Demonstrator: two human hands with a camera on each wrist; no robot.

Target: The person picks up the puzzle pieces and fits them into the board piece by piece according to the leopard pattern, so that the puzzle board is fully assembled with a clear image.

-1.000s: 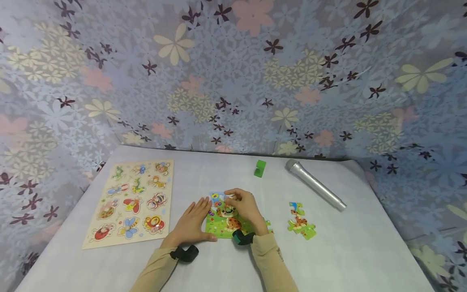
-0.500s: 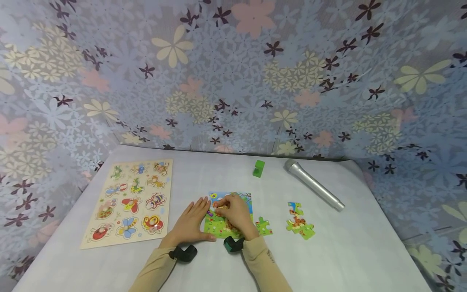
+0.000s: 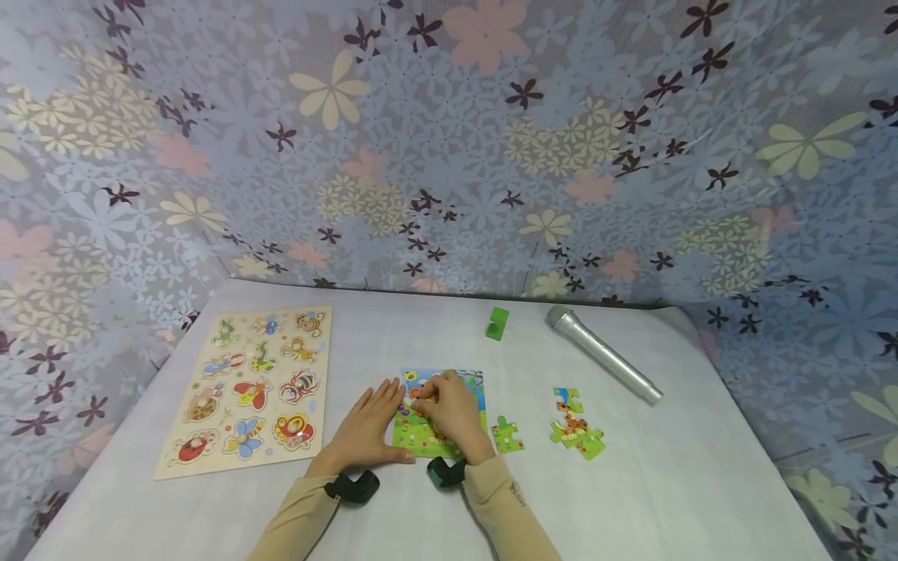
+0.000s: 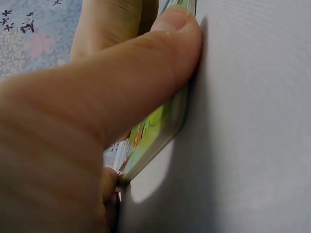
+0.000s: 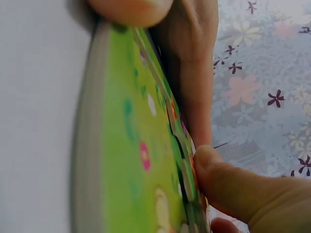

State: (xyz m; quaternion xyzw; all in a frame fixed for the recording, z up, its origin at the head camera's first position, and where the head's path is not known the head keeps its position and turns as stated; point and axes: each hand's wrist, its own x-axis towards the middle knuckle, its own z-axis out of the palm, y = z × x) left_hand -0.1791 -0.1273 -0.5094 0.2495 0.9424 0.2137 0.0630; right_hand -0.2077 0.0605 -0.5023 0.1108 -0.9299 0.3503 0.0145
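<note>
Taking the puzzle as the dial's centre, a flowered cloth hangs at 12 o'clock behind the white table. An animal board lies at 9, well apart, and a microphone at 2.

The puzzle lies flat near the table's middle. The left hand is at its 9 o'clock side, fingers straight and spread, thumb against the rim near 7; it clamps nothing. The right hand is over the puzzle, fingers curled, thumb and fingertips drawn close together at the picture; I cannot tell whether they clamp a piece.

Smaller things: a cluster of pieces at 3, a loose piece just beside the puzzle between 3 and 4, and a green block at 1.

To work well here, I would keep the left hand braced so the base cannot slide, line up tabs and picture, then press straight down. The right wrist view shows a step and a dark gap among the pieces, so even pressure seems wise.

Compared with 1.0 s ago, the right hand is nearer 6 o'clock, uncovering the puzzle's 1 o'clock corner and the whole loose piece. The left hand has barely moved.
</note>
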